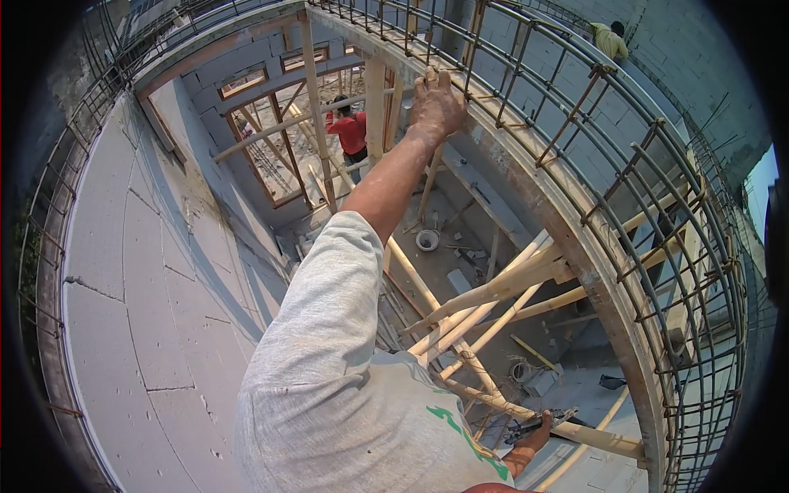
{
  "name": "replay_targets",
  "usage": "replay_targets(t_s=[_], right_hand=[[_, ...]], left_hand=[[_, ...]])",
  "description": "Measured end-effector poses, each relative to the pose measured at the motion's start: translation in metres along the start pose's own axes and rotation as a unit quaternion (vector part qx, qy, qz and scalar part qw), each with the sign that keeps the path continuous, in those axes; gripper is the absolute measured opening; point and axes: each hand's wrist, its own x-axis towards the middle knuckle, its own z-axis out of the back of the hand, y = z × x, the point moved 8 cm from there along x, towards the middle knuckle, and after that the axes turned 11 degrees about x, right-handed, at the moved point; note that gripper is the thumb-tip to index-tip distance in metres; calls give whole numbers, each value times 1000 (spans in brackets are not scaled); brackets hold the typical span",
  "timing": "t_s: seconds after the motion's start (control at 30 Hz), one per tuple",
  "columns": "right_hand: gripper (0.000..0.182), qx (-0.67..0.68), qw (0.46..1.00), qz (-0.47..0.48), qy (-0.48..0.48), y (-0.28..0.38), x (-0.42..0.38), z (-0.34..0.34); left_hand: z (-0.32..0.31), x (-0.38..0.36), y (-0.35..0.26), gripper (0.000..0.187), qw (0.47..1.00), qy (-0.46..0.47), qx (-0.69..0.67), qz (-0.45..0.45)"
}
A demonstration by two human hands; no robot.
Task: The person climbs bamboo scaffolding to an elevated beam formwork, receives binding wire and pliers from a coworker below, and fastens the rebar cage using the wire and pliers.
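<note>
Left hand: arm at full stretch, hand on the rebar cage that runs along the curved wooden formwork. The back of the hand faces me and the fingers lie up over one horizontal bar. I cannot tell whether they have closed round it or only rest against it. I judge the hold to be for support, as the person is leaning out over an open drop.

Right hand: low and close to the body, clamped round the handles of one pair of pliers. The head of the tool points away from the palm, just above a pale wooden pole that passes under the hand. The tool is kept in hand, not set down. There is nothing flat within reach of it.

Counts, taken outward from the two grips:
- Hands of the wearer – two, both occupied.
- Tools in hand: one.
- Leaning timber props between the two hands – at least four in a bundle, angled up to the formwork, evidently bracing it.
- One white bucket on the floor far below the left hand.
- Other people: two. One in a red top stands below, beyond the left forearm. One in a yellow-green top is up by the block wall, beyond the cage.

A grey block wall runs along the outer side of the left arm.
</note>
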Motion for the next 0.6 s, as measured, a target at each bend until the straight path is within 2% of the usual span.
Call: replay_targets(t_s=[0.1, 0.2, 0.4, 0.47, 0.5, 0.53, 0.57, 0.6], right_hand=[[43, 8, 1000, -15, -3, -5, 1, 6], [44, 11, 1000, -11, -7, -1, -14, 2], [40, 94, 995, -16, 19, -11, 1, 12], [36, 108, 994, -1, 16, -12, 3, 18], [35, 95, 995, 13, 6, -5, -10, 10], [33, 82, 996, 28, -13, 3, -23, 8], [33, 117, 993, 22, -5, -10, -2, 28], [37, 145, 988, 43, -24, -9, -4, 33]], left_hand=[[-7, 4, 3, 50, 997, -75, -27, -15], [-22, 11, 7, 52, 999, -43, 12, -18], [-18, 6, 9, 52, 999, -22, -25, 0], [-38, 18, 28, 50, 991, -112, 0, -76], [-20, 6, 11, 49, 981, -150, 0, -119], [-15, -13, 18, 50, 977, -122, -172, -35], [-19, -32, 25, 50, 958, -181, -220, 14], [-39, -49, 40, 50, 957, -179, -225, 34]])
